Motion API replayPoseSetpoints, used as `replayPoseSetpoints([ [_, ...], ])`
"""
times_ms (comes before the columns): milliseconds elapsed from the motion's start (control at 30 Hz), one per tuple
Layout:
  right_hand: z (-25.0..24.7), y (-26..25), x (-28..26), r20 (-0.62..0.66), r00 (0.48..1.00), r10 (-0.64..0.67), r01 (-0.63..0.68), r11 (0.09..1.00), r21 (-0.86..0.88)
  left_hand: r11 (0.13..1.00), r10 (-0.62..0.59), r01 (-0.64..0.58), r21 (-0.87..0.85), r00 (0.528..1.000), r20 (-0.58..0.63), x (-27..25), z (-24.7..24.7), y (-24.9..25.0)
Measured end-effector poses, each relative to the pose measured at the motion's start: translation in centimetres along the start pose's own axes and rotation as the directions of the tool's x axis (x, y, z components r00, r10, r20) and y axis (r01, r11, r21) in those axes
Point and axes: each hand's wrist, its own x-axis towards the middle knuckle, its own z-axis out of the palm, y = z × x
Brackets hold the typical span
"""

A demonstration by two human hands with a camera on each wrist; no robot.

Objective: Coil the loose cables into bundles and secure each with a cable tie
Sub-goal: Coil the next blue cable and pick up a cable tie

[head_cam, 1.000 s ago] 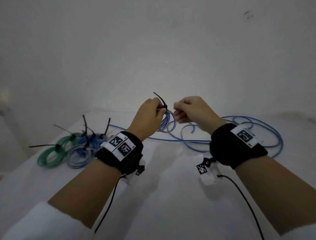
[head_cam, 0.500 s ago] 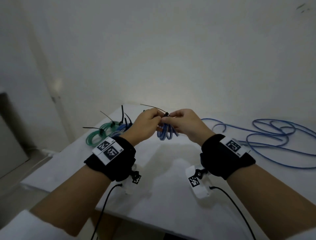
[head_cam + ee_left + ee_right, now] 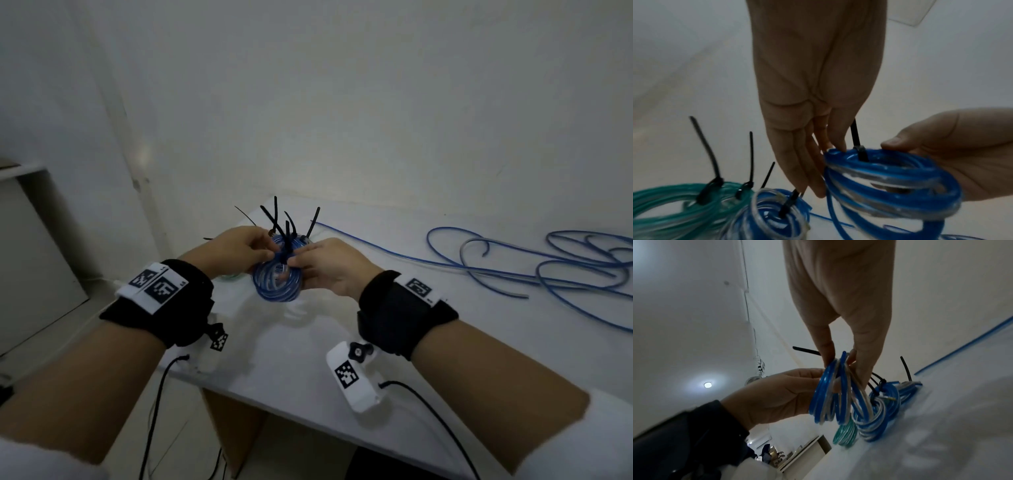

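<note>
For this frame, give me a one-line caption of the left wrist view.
Both hands hold a blue cable coil cinched by a black cable tie, beside tied green and blue bundles.

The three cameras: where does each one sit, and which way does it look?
Head: worn on the head, looks down at the table, both forearms, left hand and right hand.
Left wrist: looks along the left hand at the blue coil and green coil.
Right wrist: looks along the right hand at the coil; the left hand also shows.
All three share the blue coil and its tie.
</note>
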Motion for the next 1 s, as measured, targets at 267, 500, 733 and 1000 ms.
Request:
replayPoseSetpoints([
  [267,3.3,0.5,2.6,-0.047,0.995,0.085,-0.085,0.996,0.010,0.988,-0.090,0.079,0.134,0.993,0.079,0.1,-2.2,-3.1],
  [500,4.1,0.8,4.0,-0.132,0.985,-0.109,0.027,0.859,-0.510,0.961,-0.155,0.138,0.240,0.987,0.052,1.4,-1.4,-3.9],
  [733,1.8,0.3,3.8,-0.006,0.999,-0.046,0.036,0.860,-0.510,0.953,-0.120,0.111,0.284,0.993,0.013,1.7,-2.2,-2.9],
  [1000,-5.7,-1.8,1.5,-0.070,0.994,-0.078,0.032,0.862,-0.507,0.970,0.224,-0.180,0.162,0.921,-0.319,2.8,-2.8,5.2],
])
